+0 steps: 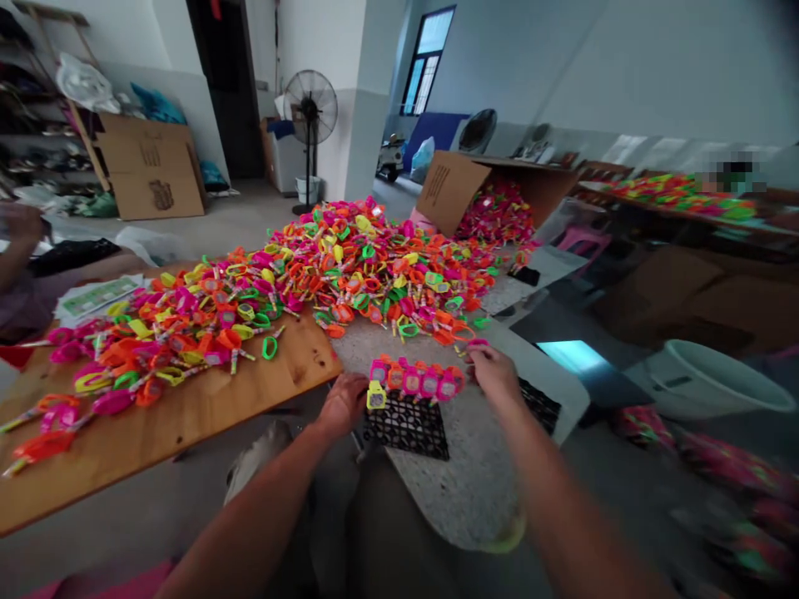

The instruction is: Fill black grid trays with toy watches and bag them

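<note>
The left hand (342, 405) rests at the left end of a black grid tray (409, 431) on the grey surface (462, 491). Its fingers are curled, but I cannot tell if they grip. The right hand (494, 373) has its fingers pressed together on the right end of the row of toys (415, 379), which stands along the tray's far edge. A big pile of toys (349, 266) lies just behind it.

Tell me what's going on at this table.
A person faces a black grid tray bearing a row of neon toys along its far edge. Their left hand is at the tray's left end by a yellow toy; the right hand touches the row's right end. A big pile of the same toys lies beyond.
</note>
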### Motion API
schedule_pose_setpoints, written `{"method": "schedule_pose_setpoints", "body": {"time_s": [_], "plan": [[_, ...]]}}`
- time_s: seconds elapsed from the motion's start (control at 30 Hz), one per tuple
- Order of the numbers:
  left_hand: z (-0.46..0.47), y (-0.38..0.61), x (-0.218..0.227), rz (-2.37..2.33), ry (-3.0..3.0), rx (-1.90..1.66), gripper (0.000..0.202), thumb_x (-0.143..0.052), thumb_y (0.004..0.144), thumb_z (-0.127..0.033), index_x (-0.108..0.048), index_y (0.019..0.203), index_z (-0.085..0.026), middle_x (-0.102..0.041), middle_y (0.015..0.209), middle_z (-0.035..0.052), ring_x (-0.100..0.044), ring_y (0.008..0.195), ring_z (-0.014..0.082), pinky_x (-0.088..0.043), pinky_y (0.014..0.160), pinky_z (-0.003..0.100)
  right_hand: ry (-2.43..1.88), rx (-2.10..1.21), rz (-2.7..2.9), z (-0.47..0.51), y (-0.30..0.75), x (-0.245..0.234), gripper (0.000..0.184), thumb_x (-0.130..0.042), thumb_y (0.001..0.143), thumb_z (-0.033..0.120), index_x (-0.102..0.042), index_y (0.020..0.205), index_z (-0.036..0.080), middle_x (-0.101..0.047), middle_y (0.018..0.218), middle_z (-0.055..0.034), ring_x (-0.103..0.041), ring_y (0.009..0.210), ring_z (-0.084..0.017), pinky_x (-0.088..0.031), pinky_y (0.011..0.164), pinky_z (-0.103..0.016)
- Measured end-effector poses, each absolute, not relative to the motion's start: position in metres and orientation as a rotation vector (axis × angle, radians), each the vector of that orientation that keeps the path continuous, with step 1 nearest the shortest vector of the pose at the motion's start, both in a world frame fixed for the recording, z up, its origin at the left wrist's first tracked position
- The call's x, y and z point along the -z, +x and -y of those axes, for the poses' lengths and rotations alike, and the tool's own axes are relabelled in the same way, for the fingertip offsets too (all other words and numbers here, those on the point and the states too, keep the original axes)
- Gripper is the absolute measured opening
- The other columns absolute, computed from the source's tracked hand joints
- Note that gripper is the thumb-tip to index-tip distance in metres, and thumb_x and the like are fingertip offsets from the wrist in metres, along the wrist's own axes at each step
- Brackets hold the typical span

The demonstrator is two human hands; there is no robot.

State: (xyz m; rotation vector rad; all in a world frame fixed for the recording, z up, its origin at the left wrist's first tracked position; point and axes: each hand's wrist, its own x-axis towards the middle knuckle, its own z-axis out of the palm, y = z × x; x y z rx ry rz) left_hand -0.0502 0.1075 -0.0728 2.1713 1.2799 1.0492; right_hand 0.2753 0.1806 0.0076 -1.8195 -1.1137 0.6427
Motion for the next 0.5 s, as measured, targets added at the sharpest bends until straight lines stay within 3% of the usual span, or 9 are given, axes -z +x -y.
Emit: {"method": "schedule_pose_setpoints", "body": {"time_s": [0.1, 0.2, 0.3, 0.37, 0.5], "plan": [[-0.109, -0.052, 0.072, -1.269, 2.181, -1.036, 0.028, -0.056, 0.094, -0.014, -0.072, 0.115, -0.019, -0.072, 0.118, 0.0103, -0.064, 0.112, 0.0243, -0.051, 0.102, 0.043, -1.903, -0.782, 1.49, -0.231, 0.272, 0.003, 0.042, -0.051, 0.087, 0.023, -0.07, 0.123, 0.014, -0.074, 0.086, -0.0079, -0.06, 0.052, -0.013, -0.044, 0.05, -0.024], [-0.109, -0.053, 0.07, -1.269, 2.185, -1.009, 0.029, -0.056, 0.094, -0.014, -0.071, 0.117, -0.02, -0.071, 0.12, 0.0097, -0.063, 0.113, 0.0243, -0.051, 0.104, 0.043, -1.923, -0.715, 1.862, -0.266, 0.261, 0.011, 0.047, -0.049, 0.09, 0.016, -0.065, 0.134, 0.016, -0.076, 0.1, -0.0096, -0.062, 0.059, -0.012, -0.047, 0.061, -0.025], [-0.109, -0.053, 0.069, -1.27, 2.176, -1.001, 0.03, -0.055, 0.094, -0.015, -0.071, 0.119, -0.022, -0.071, 0.122, 0.0093, -0.063, 0.113, 0.0244, -0.051, 0.103, 0.042, -1.874, -0.455, 2.15, -0.286, 0.255, 0.019, 0.042, -0.052, 0.09, 0.014, -0.069, 0.128, 0.017, -0.073, 0.119, -0.0123, -0.067, 0.087, -0.017, -0.047, 0.079, -0.026], [-0.109, -0.053, 0.069, -1.279, 2.182, -1.007, 0.03, -0.056, 0.094, -0.014, -0.071, 0.119, -0.021, -0.071, 0.122, 0.0096, -0.063, 0.113, 0.0246, -0.052, 0.103, 0.042, -1.884, -0.301, 2.267, -0.291, 0.253, 0.023, 0.038, -0.054, 0.091, 0.016, -0.07, 0.125, 0.017, -0.072, 0.121, -0.0129, -0.065, 0.1, -0.019, -0.044, 0.085, -0.025], [-0.109, -0.051, 0.069, -1.307, 2.199, -1.001, 0.031, -0.057, 0.092, -0.012, -0.071, 0.117, -0.021, -0.071, 0.122, 0.0098, -0.063, 0.113, 0.0243, -0.051, 0.103, 0.043, -2.028, -0.167, 2.333, -0.278, 0.254, 0.025, 0.027, -0.056, 0.092, 0.025, -0.073, 0.112, 0.016, -0.074, 0.107, -0.0128, -0.065, 0.092, -0.02, -0.041, 0.075, -0.025]]}}
